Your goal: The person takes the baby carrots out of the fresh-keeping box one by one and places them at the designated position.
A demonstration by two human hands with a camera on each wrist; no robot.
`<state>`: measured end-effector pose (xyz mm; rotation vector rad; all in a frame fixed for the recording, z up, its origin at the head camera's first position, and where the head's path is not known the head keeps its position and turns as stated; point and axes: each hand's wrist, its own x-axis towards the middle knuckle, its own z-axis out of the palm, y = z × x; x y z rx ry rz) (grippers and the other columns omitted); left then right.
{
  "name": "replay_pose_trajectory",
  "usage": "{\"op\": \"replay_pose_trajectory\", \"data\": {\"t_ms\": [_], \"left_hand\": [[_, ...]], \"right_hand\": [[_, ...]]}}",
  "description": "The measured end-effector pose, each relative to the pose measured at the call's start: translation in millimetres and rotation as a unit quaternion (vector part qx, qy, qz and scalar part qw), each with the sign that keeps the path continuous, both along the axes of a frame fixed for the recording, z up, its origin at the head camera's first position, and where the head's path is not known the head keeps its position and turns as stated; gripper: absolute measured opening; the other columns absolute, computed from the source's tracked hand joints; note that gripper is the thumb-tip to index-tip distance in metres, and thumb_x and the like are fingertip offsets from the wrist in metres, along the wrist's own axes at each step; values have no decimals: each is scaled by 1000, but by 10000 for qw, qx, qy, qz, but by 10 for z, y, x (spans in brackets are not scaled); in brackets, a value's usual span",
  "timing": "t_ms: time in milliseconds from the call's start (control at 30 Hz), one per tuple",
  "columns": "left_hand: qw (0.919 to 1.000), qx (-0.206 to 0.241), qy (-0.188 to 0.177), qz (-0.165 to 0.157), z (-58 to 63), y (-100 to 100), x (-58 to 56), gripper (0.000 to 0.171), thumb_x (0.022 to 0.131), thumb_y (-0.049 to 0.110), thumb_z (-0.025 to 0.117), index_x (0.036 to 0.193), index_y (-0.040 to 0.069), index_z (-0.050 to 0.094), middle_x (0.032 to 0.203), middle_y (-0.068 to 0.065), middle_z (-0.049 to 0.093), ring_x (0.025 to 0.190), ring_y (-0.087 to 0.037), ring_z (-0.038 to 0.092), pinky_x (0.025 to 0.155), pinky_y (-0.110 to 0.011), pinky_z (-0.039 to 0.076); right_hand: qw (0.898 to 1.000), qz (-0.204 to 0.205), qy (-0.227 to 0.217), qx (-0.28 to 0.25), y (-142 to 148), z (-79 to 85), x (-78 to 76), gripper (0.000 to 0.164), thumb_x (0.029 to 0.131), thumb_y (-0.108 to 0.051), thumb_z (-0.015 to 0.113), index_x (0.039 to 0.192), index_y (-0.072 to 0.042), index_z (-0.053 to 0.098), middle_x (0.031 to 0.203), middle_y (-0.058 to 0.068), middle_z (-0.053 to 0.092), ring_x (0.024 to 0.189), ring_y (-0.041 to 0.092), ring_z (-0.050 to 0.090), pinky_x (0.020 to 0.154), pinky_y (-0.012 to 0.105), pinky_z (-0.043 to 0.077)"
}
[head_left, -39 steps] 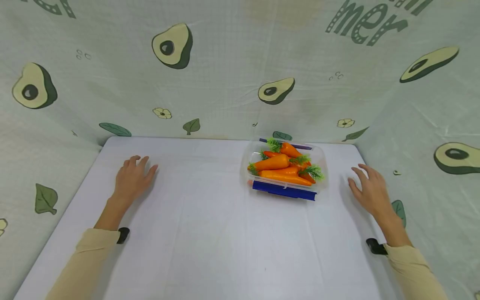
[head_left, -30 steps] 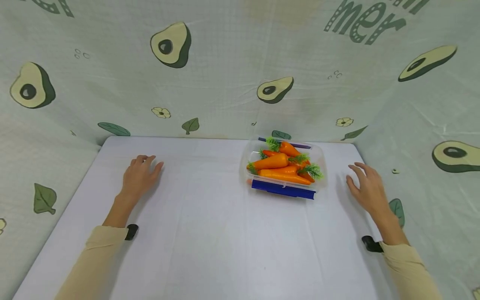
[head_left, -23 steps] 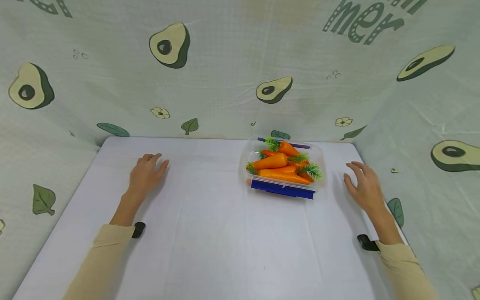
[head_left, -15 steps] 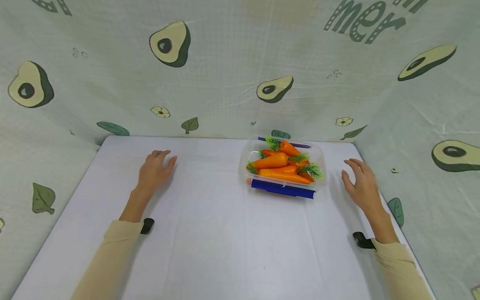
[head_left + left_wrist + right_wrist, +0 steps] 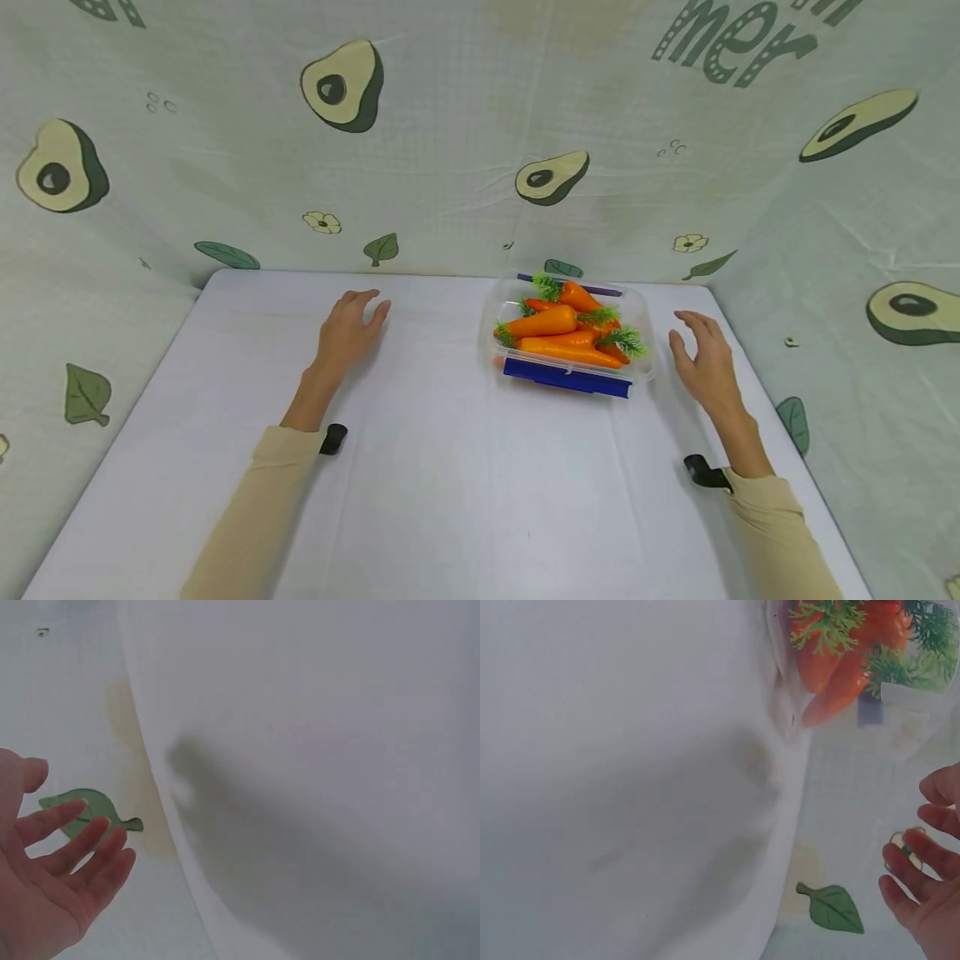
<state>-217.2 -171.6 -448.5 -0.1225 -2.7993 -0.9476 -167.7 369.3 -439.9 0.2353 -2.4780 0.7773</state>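
Note:
Several orange toy carrots (image 5: 551, 323) with green tops lie heaped in a clear plastic container (image 5: 491, 333) at the back right of the table. Its blue clip flap (image 5: 567, 378) hangs out along the near side. To the left of the container my left hand (image 5: 347, 332) hovers above the table, fingers loosely bent and holding nothing. My right hand (image 5: 707, 360) is just right of the container, apart from it, also with nothing in it. In the right wrist view carrots (image 5: 840, 682) show through the container wall, above my relaxed fingers (image 5: 904, 866).
A white table (image 5: 450, 475) spreads below both arms. Cloth with avocado prints (image 5: 450, 133) hangs behind it and along both sides. A dark wrist strap piece (image 5: 333, 439) sits at the left cuff and another strap piece (image 5: 705, 472) at the right cuff.
My left hand has moved right and slightly away from me, toward the container. My right hand has shifted a little left and closer to it. The container and carrots stay in place.

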Motion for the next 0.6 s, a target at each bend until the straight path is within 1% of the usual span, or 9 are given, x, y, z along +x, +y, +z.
{"op": "replay_pose_trajectory", "data": {"t_ms": [100, 267, 367, 500, 600], "left_hand": [[9999, 145, -4, -51, 6, 102, -23, 49, 107, 34, 56, 139, -3, 60, 136, -27, 57, 127, -43, 55, 97, -63, 49], [9993, 369, -7, -113, -4, 265, -57, 49, 107, 35, 57, 139, -2, 61, 131, -24, 60, 119, -39, 60, 92, -58, 52], [9986, 485, -24, -190, -9, 358, -73, 48, 107, 34, 56, 139, -2, 60, 130, -24, 60, 117, -37, 61, 90, -56, 52], [9974, 653, -49, -297, -15, 478, -99, 48, 107, 33, 57, 140, -3, 59, 130, -25, 60, 115, -37, 61, 91, -54, 52], [9964, 775, -86, -345, -23, 557, -115, 49, 107, 34, 57, 140, -2, 59, 130, -23, 61, 114, -36, 62, 91, -53, 52]], "right_hand": [[9999, 40, -83, -121, -47, -11, -15, 36, 99, -1, 62, 133, 9, 59, 131, 33, 56, 115, 50, 54, 95, 67, 41], [9994, 59, -231, -254, -94, -11, -44, 38, 102, -4, 60, 137, 8, 56, 133, 33, 56, 116, 50, 55, 98, 67, 43], [9976, -41, -547, -425, -125, 3, -41, 40, 104, -10, 59, 141, 6, 54, 137, 31, 55, 120, 49, 55, 100, 66, 43], [9920, -138, -1059, -667, -165, 27, -38, 46, 108, -19, 56, 147, 4, 49, 143, 30, 51, 124, 48, 54, 103, 65, 43], [9882, -146, -1288, -821, -186, 42, -54, 49, 109, -23, 54, 149, 3, 47, 146, 29, 50, 126, 47, 54, 104, 63, 42]]}}
